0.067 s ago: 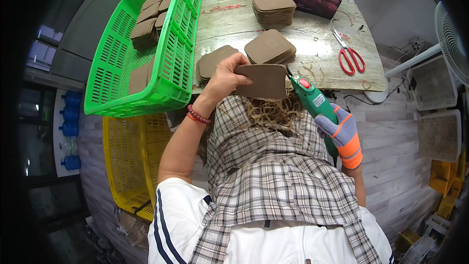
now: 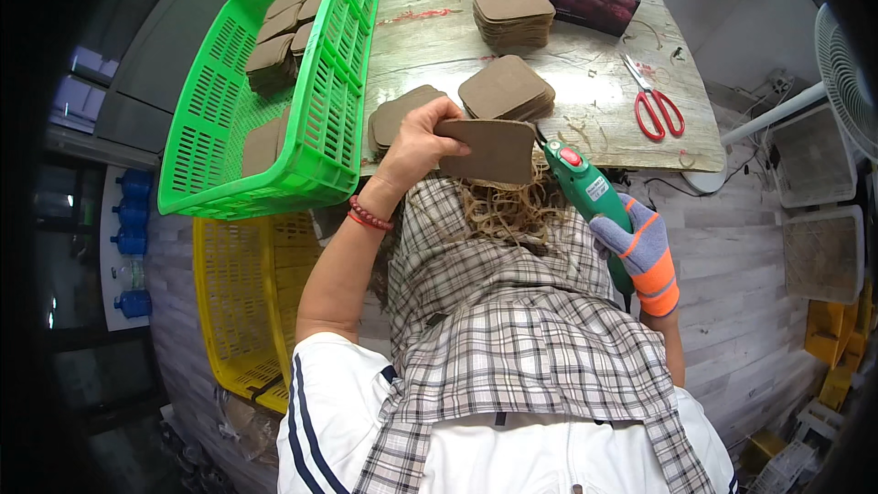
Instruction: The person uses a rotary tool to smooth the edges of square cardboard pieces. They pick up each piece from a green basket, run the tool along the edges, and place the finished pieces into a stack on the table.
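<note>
Head view: the left hand (image 2: 419, 142) pinches a brown sheet (image 2: 489, 154) above trimmings (image 2: 508, 210); the right hand (image 2: 640, 242) grips a green tool (image 2: 583, 178) beside it. Stacks (image 2: 506, 89) and scissors (image 2: 657, 114) lie beyond on the surface (image 2: 421, 46); a green crate (image 2: 320, 165) crowds the left.

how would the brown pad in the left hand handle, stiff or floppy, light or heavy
The pad is probably fairly stiff: gripped at one end by the left hand, it shows little sag. It is likely light, as similar pieces in the stack look thin. Its matte face suggests it isn't very slippery.
</note>
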`<state>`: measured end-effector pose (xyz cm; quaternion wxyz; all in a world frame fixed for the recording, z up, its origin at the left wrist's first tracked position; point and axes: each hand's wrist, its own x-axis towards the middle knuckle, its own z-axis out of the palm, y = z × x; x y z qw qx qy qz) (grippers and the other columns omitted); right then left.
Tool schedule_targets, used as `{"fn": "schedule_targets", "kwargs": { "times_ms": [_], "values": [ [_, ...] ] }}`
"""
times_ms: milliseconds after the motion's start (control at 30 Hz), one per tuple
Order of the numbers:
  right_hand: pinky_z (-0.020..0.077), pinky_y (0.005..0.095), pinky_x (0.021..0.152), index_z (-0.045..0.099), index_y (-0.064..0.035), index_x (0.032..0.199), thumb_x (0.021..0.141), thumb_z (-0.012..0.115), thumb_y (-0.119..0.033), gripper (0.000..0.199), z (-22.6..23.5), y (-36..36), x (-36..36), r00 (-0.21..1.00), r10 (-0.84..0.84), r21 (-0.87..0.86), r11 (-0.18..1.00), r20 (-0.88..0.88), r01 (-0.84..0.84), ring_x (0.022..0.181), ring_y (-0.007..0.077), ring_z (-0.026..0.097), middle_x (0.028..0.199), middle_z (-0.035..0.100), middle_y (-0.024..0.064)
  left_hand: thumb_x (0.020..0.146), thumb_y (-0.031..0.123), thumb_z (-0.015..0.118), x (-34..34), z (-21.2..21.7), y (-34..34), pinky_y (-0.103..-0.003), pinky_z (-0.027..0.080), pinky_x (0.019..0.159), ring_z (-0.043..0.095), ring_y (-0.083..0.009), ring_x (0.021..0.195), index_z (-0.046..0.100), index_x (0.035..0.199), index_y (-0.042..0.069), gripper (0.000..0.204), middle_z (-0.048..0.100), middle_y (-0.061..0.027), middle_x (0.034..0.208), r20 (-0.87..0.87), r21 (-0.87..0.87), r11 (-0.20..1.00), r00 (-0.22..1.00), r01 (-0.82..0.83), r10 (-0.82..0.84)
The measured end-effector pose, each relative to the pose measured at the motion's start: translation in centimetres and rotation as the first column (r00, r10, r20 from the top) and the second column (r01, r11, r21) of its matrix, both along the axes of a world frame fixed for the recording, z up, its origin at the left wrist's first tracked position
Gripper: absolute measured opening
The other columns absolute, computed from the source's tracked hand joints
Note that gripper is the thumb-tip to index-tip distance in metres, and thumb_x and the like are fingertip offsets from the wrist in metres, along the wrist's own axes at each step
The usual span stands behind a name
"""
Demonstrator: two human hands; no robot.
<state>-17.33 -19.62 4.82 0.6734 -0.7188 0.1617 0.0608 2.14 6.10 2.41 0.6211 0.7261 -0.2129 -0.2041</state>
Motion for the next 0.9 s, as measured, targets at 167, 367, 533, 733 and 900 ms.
{"fn": "schedule_targets", "kwargs": {
  "times_ms": [167, 367, 533, 733, 900],
  "values": [
    [0.0402, 0.0193, 0.052, 0.06, -0.0005, 0.103, 0.078, 0.071, -0.02, 0.033, 0.2, 0.2, 0.0, 1.0, 0.023, -0.022, 0.999, -0.006, -0.023, 0.059, 0.0029, 0.05, 0.071, 0.06, -0.0018, 0.069, -0.011, 0.066, 0.4, 0.3, 0.4, -0.021, 0.048, 0.069, 0.057, -0.0058, 0.075, 0.058, 0.086, 0.003, 0.024, 0.061, 0.0014, 0.08, -0.134, -0.153, 0.988, 0.991, 0.005, -0.025],
    [0.0428, 0.0193, 0.055, 0.06, -0.0005, 0.105, 0.077, 0.072, -0.021, 0.036, 0.6, 0.3, -0.1, 0.997, 0.072, -0.019, 0.997, -0.019, -0.072, 0.061, 0.0031, 0.053, 0.073, 0.062, -0.001, 0.07, -0.01, 0.066, 0.3, 0.4, 0.4, -0.021, 0.048, 0.07, 0.057, -0.0061, 0.075, 0.059, 0.088, 0.003, 0.023, 0.063, 0.0007, 0.081, -0.136, -0.178, 0.984, 0.989, 0.026, -0.051],
    [0.0438, 0.0192, 0.056, 0.06, -0.0004, 0.107, 0.077, 0.073, -0.021, 0.039, 0.8, 0.5, -0.2, 0.991, 0.121, -0.07, 0.99, -0.049, -0.124, 0.063, 0.0036, 0.054, 0.077, 0.063, -0.0003, 0.072, -0.008, 0.066, 0.2, 0.9, 0.4, -0.021, 0.048, 0.07, 0.058, -0.0062, 0.076, 0.061, 0.09, 0.003, 0.022, 0.064, 0.0004, 0.083, -0.085, -0.162, 0.986, 0.995, 0.04, -0.055],
    [0.044, 0.0192, 0.055, 0.059, 0.0001, 0.109, 0.076, 0.074, -0.022, 0.042, 0.6, 0.9, -0.2, 0.989, 0.132, -0.032, 0.99, -0.073, -0.135, 0.063, 0.0033, 0.054, 0.08, 0.064, 0.0, 0.073, -0.006, 0.067, -0.2, 0.9, 0.0, -0.022, 0.048, 0.072, 0.059, -0.0066, 0.078, 0.062, 0.092, 0.001, 0.02, 0.064, -0.0004, 0.085, -0.171, -0.169, 0.98, 0.976, 0.107, -0.136],
    [0.0438, 0.0193, 0.056, 0.059, 0.0002, 0.109, 0.076, 0.074, -0.022, 0.042, 0.3, 1.2, -0.1, 0.99, 0.13, -0.05, 0.99, -0.047, -0.133, 0.064, 0.0025, 0.053, 0.08, 0.064, 0.0003, 0.073, -0.006, 0.067, -0.8, 1.2, -1.2, -0.021, 0.048, 0.072, 0.059, -0.0061, 0.077, 0.062, 0.09, 0.001, 0.019, 0.065, -0.0007, 0.084, -0.197, -0.083, 0.963, 0.943, 0.255, -0.267]
  ]
}}
